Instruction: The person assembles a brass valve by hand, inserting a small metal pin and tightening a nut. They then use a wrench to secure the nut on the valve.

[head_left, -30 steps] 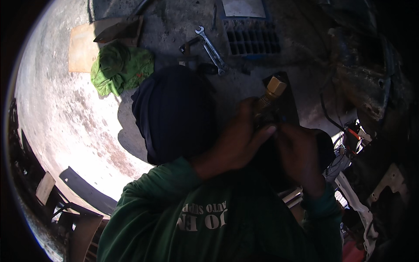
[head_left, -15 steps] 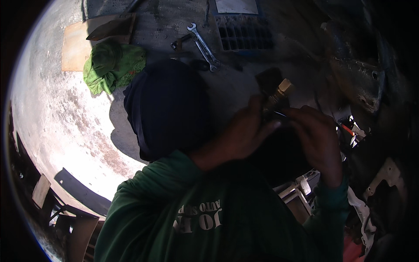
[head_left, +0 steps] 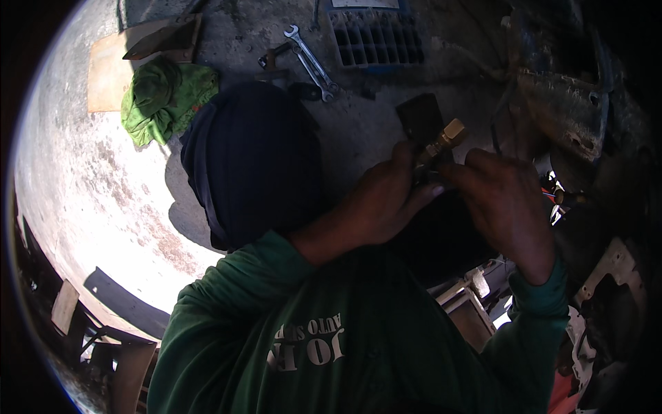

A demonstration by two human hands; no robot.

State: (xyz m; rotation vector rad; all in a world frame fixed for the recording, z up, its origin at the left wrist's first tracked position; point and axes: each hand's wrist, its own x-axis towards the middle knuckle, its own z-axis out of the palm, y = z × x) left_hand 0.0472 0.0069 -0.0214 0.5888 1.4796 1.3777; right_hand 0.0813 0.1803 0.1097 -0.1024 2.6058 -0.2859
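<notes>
A small brass fitting point(head_left: 443, 138) with a hexagonal end sits right of centre in the upper half of the frame, pointing up and to the right. The left hand point(head_left: 383, 203) closes around its lower end, fingers curled and thumb pressed against it. The right hand point(head_left: 507, 203) lies just beside it on the right, fingertips bent in toward the same piece; whether they actually pinch it cannot be told in the shadow. Both forearms wear green sleeves point(head_left: 276, 310). Directly behind the fitting a dark flat block point(head_left: 419, 116) lies on the concrete floor point(head_left: 103, 186). Left of the hands is a dark blue cloth-covered shape point(head_left: 248, 165). At the upper middle lie two spanners point(head_left: 310, 62) and a blue socket tray point(head_left: 376, 38); at the upper left, a crumpled green rag point(head_left: 165, 96) beside a piece of cardboard point(head_left: 107, 76).
</notes>
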